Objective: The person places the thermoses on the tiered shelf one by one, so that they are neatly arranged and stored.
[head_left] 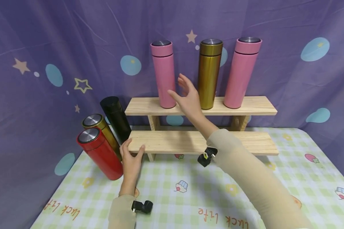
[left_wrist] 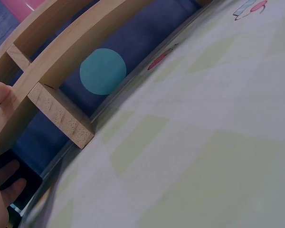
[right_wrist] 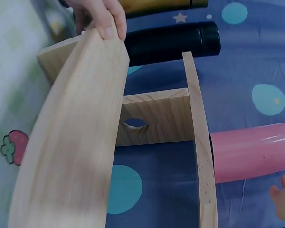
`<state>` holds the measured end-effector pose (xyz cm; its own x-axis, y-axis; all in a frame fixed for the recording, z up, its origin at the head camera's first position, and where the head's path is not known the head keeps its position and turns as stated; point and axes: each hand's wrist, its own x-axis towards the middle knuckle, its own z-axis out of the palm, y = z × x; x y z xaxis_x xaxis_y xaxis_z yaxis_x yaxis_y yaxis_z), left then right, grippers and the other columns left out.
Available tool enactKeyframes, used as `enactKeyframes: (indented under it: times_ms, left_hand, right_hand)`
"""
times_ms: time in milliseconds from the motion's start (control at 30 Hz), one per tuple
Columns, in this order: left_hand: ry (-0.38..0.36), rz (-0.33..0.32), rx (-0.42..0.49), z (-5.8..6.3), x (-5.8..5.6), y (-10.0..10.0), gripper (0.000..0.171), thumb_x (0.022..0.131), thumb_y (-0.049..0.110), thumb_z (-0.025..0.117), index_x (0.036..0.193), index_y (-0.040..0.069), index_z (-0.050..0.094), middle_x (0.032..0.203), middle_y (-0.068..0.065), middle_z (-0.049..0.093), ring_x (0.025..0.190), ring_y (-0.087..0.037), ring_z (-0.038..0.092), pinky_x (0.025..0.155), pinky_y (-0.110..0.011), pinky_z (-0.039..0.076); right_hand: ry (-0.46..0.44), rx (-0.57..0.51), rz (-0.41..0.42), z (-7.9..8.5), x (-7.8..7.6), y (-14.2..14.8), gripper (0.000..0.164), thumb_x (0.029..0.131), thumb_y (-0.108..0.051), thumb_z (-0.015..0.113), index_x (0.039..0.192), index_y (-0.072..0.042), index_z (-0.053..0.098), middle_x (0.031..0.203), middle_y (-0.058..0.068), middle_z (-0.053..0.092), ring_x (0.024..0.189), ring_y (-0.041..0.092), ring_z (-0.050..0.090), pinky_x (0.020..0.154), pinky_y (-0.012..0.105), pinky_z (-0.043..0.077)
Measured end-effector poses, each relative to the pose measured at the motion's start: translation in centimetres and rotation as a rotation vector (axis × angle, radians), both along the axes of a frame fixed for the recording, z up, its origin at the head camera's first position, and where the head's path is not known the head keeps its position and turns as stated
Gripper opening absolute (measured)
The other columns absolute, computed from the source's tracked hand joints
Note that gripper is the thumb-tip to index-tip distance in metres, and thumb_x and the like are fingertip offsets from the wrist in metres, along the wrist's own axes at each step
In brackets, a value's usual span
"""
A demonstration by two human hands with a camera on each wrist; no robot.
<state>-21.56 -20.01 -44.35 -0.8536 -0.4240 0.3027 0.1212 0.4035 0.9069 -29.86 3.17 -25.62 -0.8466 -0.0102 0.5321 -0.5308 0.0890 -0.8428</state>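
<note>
A two-tier wooden shelf (head_left: 172,141) stands on the cloth. My left hand (head_left: 131,165) grips the left end of its lower board, fingers over the end and thumb at the front edge; the fingers show over the board (right_wrist: 80,109) in the right wrist view. On the upper tier stand a pink thermos bottle (head_left: 164,76), a gold bottle (head_left: 210,74) and another pink bottle (head_left: 243,73). My right hand (head_left: 190,100) is raised beside the left pink bottle, thumb and fingers spread apart and holding nothing. Whether the thumb touches that bottle I cannot tell.
Left of the shelf stand a red bottle (head_left: 101,154), a gold bottle (head_left: 110,135) and a black bottle (head_left: 117,119), close to my left hand. A checked tablecloth (head_left: 172,197) covers the table. Behind everything hangs a purple curtain (head_left: 89,41).
</note>
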Motion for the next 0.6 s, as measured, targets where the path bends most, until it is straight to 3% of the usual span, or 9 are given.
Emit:
enactKeyframes:
  times_ms: [267,600]
  left_hand:
    - [-0.006,-0.008,0.008,0.2,0.1,0.1,0.065,0.091,0.029,0.073,0.144,0.011,0.040,0.151,-0.007,0.030,0.135,-0.029,0.037,0.108,-0.046,0.031]
    - [-0.016,0.004,-0.007,0.1,0.2,0.0,0.065,0.091,0.030,0.073,0.144,0.012,0.040,0.150,-0.008,0.031,0.138,-0.030,0.035,0.111,-0.050,0.030]
  right_hand:
    - [0.025,0.022,0.091,-1.4,2.9,2.9,0.063,0.092,-0.018,0.073,0.148,-0.013,0.045,0.145,0.005,0.051,0.134,0.014,0.045,0.113,0.039,0.032]
    - [-0.007,0.032,0.118,-3.3,6.8,6.7,0.059,0.094,-0.013,0.070,0.147,-0.012,0.046,0.144,0.005,0.052,0.135,0.018,0.045,0.113,0.036,0.031]
